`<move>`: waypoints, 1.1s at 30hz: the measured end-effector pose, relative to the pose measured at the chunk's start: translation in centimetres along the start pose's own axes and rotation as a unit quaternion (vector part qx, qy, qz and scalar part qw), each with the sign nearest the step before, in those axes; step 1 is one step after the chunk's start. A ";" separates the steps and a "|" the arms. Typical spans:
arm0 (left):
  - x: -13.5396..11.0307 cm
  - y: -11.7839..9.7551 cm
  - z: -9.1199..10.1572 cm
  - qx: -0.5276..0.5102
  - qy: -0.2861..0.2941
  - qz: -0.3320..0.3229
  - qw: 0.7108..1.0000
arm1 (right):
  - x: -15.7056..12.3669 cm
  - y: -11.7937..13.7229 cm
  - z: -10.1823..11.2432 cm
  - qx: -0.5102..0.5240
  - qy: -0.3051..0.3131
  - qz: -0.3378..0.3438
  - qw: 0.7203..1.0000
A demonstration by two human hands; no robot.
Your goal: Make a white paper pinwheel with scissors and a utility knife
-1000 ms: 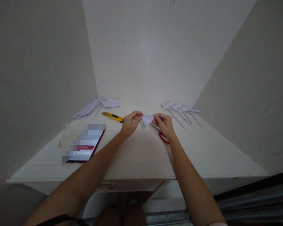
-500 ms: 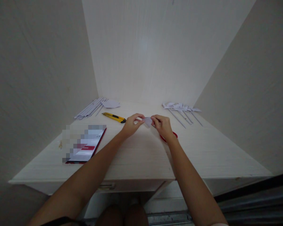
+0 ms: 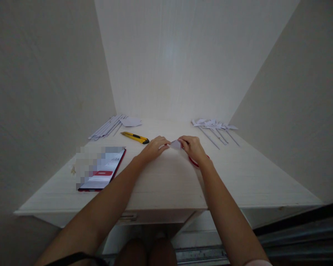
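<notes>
A small folded piece of white paper [image 3: 175,144] is held between my two hands above the middle of the desk. My left hand [image 3: 156,146] pinches its left corner between thumb and fingers. On the other side, my right hand [image 3: 192,145] grips the right edge with thumb and forefinger. Red-handled scissors, it seems, lie partly hidden under my right wrist; only a red loop [image 3: 194,162] shows. Just left of my left hand rests a yellow box cutter [image 3: 134,137] with a black slider.
Several thin rolled paper sticks [image 3: 107,127] lie at the back left beside a cut paper sheet [image 3: 131,122]. Paper pinwheels on sticks [image 3: 211,125] lie at the back right. A tablet in a red case [image 3: 102,173], partly blurred out, sits front left. Walls enclose the desk [image 3: 166,188].
My left hand has turned and flattened a little, its fingers now closer together at the paper's left corner. The paper has tilted slightly. My right hand keeps its pinch.
</notes>
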State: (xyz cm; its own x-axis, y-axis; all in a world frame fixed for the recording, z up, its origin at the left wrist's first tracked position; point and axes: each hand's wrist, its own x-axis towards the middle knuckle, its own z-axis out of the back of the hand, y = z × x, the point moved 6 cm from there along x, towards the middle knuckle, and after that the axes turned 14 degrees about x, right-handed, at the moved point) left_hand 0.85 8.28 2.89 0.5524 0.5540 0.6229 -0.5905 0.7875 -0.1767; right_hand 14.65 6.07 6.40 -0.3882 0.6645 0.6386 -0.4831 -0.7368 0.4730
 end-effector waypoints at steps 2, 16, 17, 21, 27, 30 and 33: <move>-0.1 -0.2 -0.1 -0.008 -0.003 -0.007 1.000 | 0.0 0.0 0.3 0.000 -0.007 -0.004 1.000; 0.1 -0.3 -1.0 -0.085 0.032 0.098 0.991 | -0.2 -1.1 -0.2 0.035 0.000 -0.042 0.999; 0.2 -0.3 -0.9 -0.095 0.022 0.088 0.991 | -0.2 -1.4 -0.2 0.040 -0.003 -0.049 0.998; 0.4 -0.1 -0.4 -0.125 -0.008 0.092 0.988 | -0.2 -1.9 -0.4 0.070 -0.010 -0.070 0.995; 0.2 0.6 -0.5 -0.157 -0.029 0.163 0.974 | -0.2 -2.0 -0.1 0.114 -0.026 -0.081 0.990; 0.0 0.9 -0.2 -0.279 -0.102 0.193 0.935 | -0.2 -2.0 0.4 0.128 -0.046 -0.092 0.986; -0.2 1.3 0.0 -0.399 -0.168 0.209 0.877 | -0.3 -2.1 1.1 0.136 -0.078 -0.105 0.982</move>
State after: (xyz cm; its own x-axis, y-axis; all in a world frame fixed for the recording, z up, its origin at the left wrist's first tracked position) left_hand -0.01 9.16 2.58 0.1020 0.8333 0.5433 -0.0266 0.5483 -0.8359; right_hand 16.64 7.32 5.90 -0.1663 0.7938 0.5850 -0.3030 -0.6057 0.7357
